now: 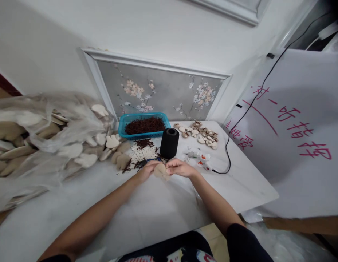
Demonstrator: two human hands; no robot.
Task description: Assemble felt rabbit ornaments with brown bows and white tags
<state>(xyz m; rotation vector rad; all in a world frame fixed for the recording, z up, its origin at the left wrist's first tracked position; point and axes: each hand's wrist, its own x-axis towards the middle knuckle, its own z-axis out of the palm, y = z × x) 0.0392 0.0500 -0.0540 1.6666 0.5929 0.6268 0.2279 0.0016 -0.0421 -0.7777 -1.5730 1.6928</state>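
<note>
Between my two hands, above the white table [169, 203], is a beige fabric piece [159, 171] with a rounded outline. My left hand [147, 171] holds its left side. My right hand [180, 168] pinches its right edge with thumb and forefinger. Just beyond the hands stands a black cylinder [169, 143]. Left of it lie small white pieces [143, 153] and dark brown strips [144, 144]. A clear and white glue gun [199, 156] with orange parts rests to the right of the cylinder.
A blue basket [120, 127] of brown strips stands at the back. Plastic bags [48, 153] of beige and white cutouts fill the left side. Small beige and white pieces [201, 134] lie at the back right. A black cable [229, 145] runs up the right side.
</note>
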